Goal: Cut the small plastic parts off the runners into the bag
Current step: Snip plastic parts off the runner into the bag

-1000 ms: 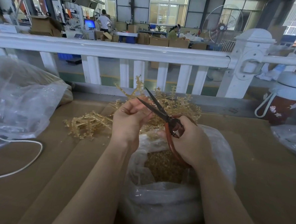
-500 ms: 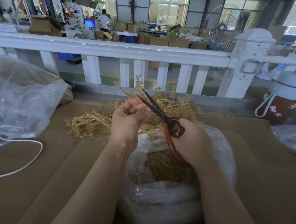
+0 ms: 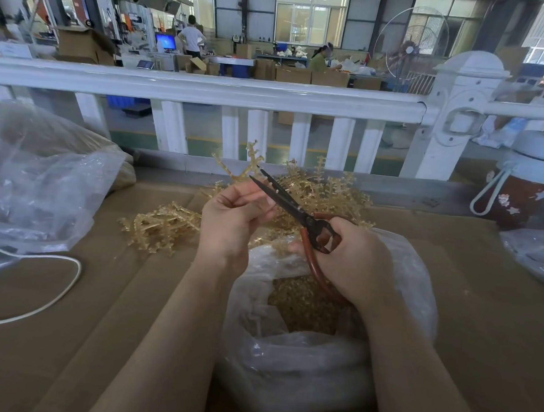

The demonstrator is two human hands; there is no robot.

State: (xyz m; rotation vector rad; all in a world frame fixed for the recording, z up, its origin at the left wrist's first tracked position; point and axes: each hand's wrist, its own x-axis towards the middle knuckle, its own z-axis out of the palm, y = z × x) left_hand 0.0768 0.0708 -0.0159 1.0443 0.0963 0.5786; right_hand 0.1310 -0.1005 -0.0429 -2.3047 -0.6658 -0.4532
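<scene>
My left hand [image 3: 232, 216] grips an amber plastic runner [image 3: 246, 164] that sticks up above its fingers. In my right hand [image 3: 353, 258] I hold red-handled scissors [image 3: 291, 204], whose dark blades are slightly apart and point up-left at the runner beside my left fingers. Below both hands an open clear plastic bag [image 3: 290, 359] holds many small amber cut parts [image 3: 306, 306]. More amber runners lie in a pile [image 3: 164, 224] left of my hands and in a second heap [image 3: 332, 190] behind them.
Brown cardboard [image 3: 487, 314] covers the table. A large crumpled clear bag [image 3: 40, 179] and a white cable [image 3: 51, 297] lie on the left. A red bottle with white lid [image 3: 526, 186] stands far right. A white railing [image 3: 207, 90] bounds the far edge.
The scissor blades have narrowed from wide apart to nearly together at the runner. Both hands have stayed almost in place.
</scene>
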